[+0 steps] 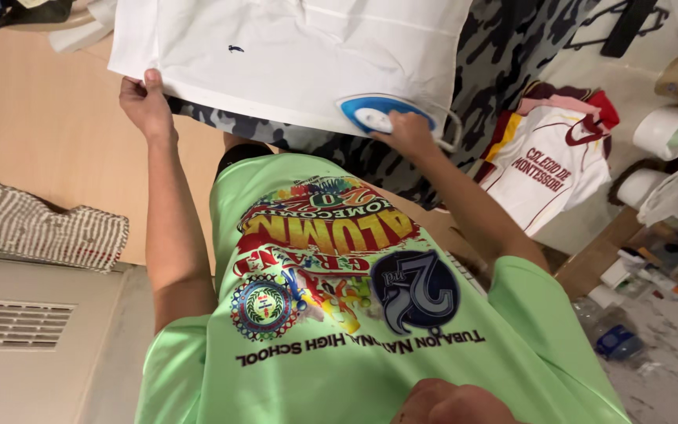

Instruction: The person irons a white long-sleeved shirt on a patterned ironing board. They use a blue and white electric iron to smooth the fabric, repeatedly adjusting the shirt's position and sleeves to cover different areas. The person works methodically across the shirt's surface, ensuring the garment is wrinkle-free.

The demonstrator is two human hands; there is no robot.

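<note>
Head view: right grip (408, 132) clasping blue iron (380, 115), left grip (144, 100) pinching white garment (292, 55) edge.

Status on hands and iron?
Left hand pinching white garment edge. Right hand gripping blue iron on garment. Nothing blocking.

The white garment (292, 55) is smooth matt cloth with faint creases. The iron (382, 115) on it has a glossy blue and white plastic shell. Under both lies a camouflage-printed cloth cover (504, 55), matt. The tabletop (41, 126) looks like smooth pale wood; a ribbed, striped woven cloth (49, 228) lies at its near edge.
</note>
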